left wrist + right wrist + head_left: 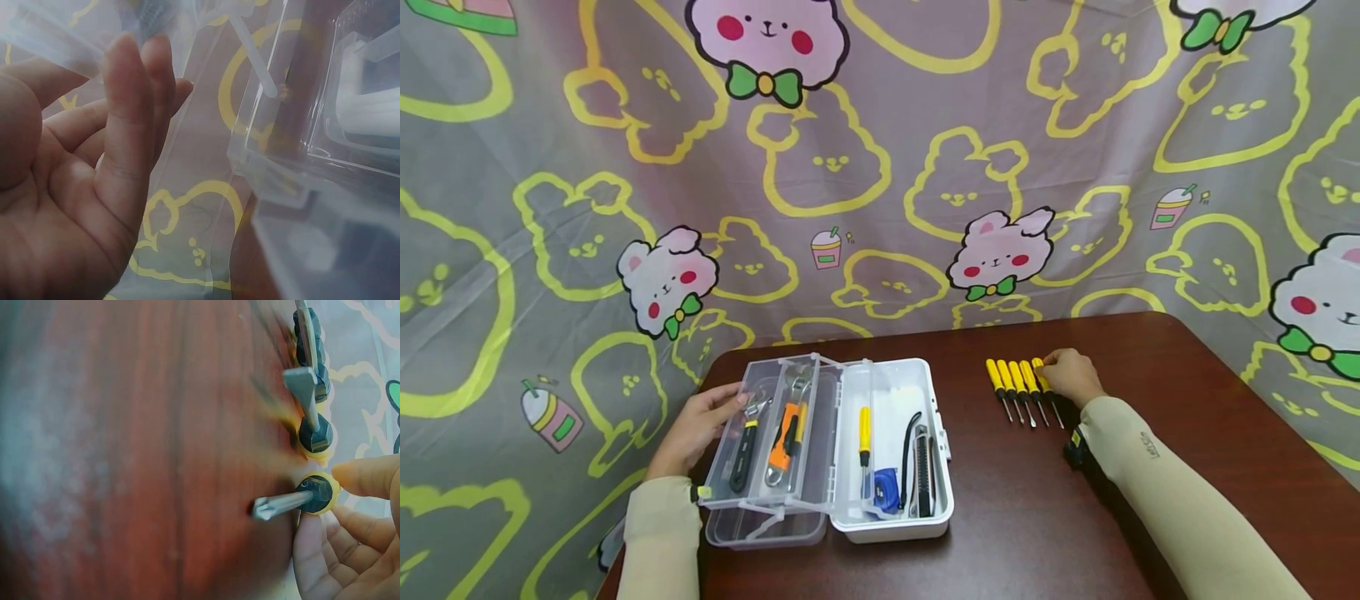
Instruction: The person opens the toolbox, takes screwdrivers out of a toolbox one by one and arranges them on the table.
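My right hand [1075, 377] pinches the yellow handle of a screwdriver [281, 503] between thumb and fingers, at the right end of a row. The row's other yellow-handled screwdrivers [1018, 385] lie side by side on the table, shafts towards me. At the left, my left hand [696, 425] holds the outer edge of a clear plastic tray [715, 492] on the open toolbox [895, 529]. Through the tray show an adjustable wrench [743, 458] with a dark grip and an orange utility knife [782, 437]. The tips of some left fingers are blurred behind plastic.
Inside the white box are a yellow screwdriver [865, 429], a blue tape measure [886, 490], a black strip [907, 458] and a dark utility knife [923, 475]. A patterned cloth [910, 150] hangs behind the brown table [1007, 517].
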Tool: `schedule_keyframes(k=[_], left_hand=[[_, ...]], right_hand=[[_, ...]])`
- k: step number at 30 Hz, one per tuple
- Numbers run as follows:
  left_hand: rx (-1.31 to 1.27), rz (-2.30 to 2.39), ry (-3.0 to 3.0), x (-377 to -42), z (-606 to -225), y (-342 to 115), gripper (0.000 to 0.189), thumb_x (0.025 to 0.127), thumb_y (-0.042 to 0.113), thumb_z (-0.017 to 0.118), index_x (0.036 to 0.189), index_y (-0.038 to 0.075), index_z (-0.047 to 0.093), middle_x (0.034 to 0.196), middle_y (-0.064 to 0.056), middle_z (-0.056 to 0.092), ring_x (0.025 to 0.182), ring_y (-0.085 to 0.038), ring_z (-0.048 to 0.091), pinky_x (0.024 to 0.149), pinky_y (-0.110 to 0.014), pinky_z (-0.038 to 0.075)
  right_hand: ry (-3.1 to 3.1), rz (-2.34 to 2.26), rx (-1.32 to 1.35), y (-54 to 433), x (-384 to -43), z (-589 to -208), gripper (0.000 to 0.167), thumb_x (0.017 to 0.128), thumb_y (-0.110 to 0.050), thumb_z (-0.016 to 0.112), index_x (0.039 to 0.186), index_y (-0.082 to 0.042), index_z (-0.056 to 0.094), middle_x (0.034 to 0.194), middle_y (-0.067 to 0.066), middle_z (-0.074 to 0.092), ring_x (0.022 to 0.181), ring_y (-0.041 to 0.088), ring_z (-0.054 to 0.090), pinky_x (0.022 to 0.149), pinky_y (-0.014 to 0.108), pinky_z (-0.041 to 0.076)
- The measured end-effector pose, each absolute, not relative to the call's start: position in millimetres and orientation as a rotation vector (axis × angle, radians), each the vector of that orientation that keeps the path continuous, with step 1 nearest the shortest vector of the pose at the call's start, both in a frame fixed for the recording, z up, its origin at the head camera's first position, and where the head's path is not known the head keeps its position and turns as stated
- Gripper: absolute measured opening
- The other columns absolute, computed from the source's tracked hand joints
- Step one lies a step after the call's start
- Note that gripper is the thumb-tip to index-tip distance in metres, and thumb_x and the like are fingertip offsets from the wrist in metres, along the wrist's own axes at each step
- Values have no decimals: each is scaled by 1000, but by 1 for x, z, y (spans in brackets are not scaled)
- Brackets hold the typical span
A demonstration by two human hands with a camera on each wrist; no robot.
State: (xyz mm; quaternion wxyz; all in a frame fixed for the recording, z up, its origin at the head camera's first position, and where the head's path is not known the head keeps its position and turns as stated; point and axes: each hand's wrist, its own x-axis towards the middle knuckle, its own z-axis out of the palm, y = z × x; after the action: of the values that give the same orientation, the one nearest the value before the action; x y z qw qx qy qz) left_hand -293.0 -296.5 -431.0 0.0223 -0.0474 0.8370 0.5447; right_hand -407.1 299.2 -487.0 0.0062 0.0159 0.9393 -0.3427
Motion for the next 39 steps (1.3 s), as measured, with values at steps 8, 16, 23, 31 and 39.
schedule_keyframes(k=[8, 16, 23, 31, 39], left_hand=[[-161, 1688, 2586, -292, -431, -297, 69, 94, 46, 61, 145, 4, 43, 127, -19, 57, 96, -26, 61, 76, -35, 54], [-121, 1707, 2582, -292, -431, -298, 68, 94, 46, 61, 144, 4, 44, 125, -19, 58, 94, -26, 63, 75, -36, 55], [-108, 1715, 2580, -293, -432, -297, 68, 94, 45, 62, 144, 3, 44, 124, -19, 59, 93, -26, 63, 74, -36, 55], [-117, 1705, 2588, -292, -432, -297, 68, 93, 45, 62, 144, 3, 45, 124, -19, 59, 93, -26, 63, 74, -36, 55], [-103, 1722, 2575, -293, -432, -297, 67, 94, 44, 62, 143, 3, 46, 122, -19, 60, 91, -26, 63, 73, -36, 55]], right_hand=[[2973, -1022, 25, 300, -409, -489, 39, 93, -25, 62, 114, 7, 64, 103, 20, 65, 84, 32, 59, 71, 45, 49], [2982, -970, 16, 299, -408, -487, 40, 92, -24, 61, 114, 9, 63, 106, 22, 64, 87, 35, 60, 74, 49, 49], [2999, -928, 19, 297, -407, -483, 39, 92, -25, 61, 112, 8, 65, 102, 21, 65, 87, 36, 60, 75, 49, 48], [3008, -903, 0, 298, -408, -484, 38, 91, -26, 60, 111, 6, 66, 98, 17, 66, 84, 34, 59, 72, 46, 48], [3002, -926, -4, 299, -406, -482, 35, 91, -25, 59, 107, 5, 67, 95, 15, 66, 80, 31, 59, 69, 44, 48]])
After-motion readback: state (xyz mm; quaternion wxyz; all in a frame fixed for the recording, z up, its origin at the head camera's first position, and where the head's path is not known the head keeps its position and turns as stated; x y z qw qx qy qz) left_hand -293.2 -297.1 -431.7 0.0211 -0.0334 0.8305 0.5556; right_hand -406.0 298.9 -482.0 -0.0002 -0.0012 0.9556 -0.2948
